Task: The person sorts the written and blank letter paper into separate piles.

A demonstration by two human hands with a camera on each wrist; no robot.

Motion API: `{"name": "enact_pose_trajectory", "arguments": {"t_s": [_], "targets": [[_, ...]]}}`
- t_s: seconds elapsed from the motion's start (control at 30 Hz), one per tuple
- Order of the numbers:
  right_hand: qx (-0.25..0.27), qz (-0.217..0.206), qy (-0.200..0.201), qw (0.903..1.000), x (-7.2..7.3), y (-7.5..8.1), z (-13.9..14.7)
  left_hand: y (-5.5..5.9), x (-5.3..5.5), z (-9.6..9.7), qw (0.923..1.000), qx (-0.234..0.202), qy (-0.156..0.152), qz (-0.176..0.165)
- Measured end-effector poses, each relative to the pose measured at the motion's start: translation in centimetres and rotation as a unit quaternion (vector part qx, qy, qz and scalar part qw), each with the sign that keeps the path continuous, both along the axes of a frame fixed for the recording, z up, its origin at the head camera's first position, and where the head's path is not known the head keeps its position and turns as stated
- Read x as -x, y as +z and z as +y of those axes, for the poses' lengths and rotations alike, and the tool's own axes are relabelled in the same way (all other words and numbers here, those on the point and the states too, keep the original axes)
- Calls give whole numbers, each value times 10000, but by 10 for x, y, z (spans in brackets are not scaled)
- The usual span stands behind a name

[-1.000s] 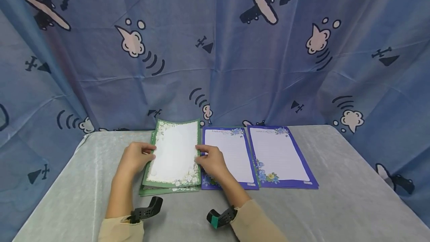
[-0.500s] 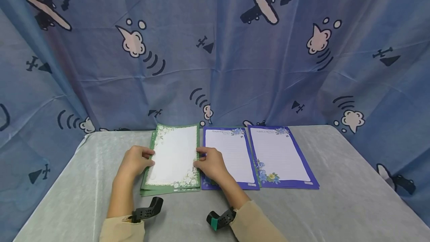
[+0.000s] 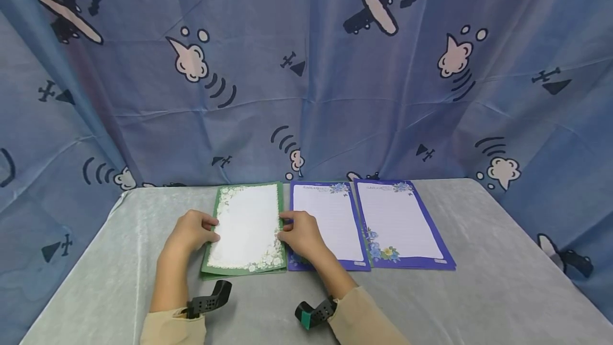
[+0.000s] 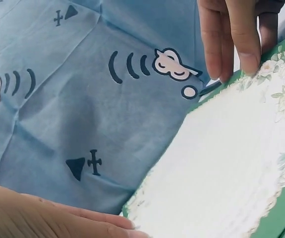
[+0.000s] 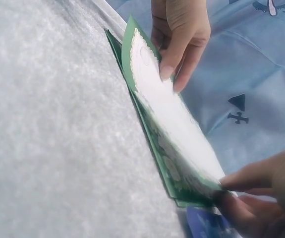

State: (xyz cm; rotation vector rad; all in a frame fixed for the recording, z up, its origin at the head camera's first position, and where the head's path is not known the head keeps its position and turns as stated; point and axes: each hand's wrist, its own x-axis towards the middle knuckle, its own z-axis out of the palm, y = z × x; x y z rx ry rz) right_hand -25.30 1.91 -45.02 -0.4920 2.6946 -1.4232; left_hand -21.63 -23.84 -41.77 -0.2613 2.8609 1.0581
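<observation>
A white sheet of letter paper (image 3: pixel 246 225) with a green floral border lies between my hands in the head view. My left hand (image 3: pixel 191 230) pinches its left edge, and my right hand (image 3: pixel 303 232) pinches the right edge. Seen from the right wrist, the sheet bows, and part of it is raised off other green-bordered sheets (image 5: pixel 194 203) beneath. Those lower sheets are mostly covered. In the left wrist view, the right hand's fingers (image 4: pixel 246 47) meet the sheet's far edge.
Right of the green paper lie two purple-bordered lined sheets, one close by (image 3: pixel 330 222) and another (image 3: pixel 397 217) farther right. A grey cloth covers the table (image 3: pixel 498 281). Behind its back edge hangs a blue curtain (image 3: pixel 258 84) printed with airplanes.
The held green-bordered sheet has come down toward me and now lies more nearly in line with the sheets below. Both hands moved down slightly with it. The purple sheets stay put.
</observation>
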Motion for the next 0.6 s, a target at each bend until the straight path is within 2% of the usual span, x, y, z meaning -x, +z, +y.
{"name": "enact_pose_trajectory", "arguments": {"t_s": [0.2, 0.37, 0.6], "targets": [[64, 45, 91, 9999, 0, -1, 0, 1, 0, 2, 9998, 218, 15, 32], [77, 82, 138, 9998, 1, -2, 0, 5, -2, 6, 9980, 597, -190, -80], [56, 286, 173, 9994, 2, 2, 3, 13, -5, 9, 9933, 979, -463, -401]]}}
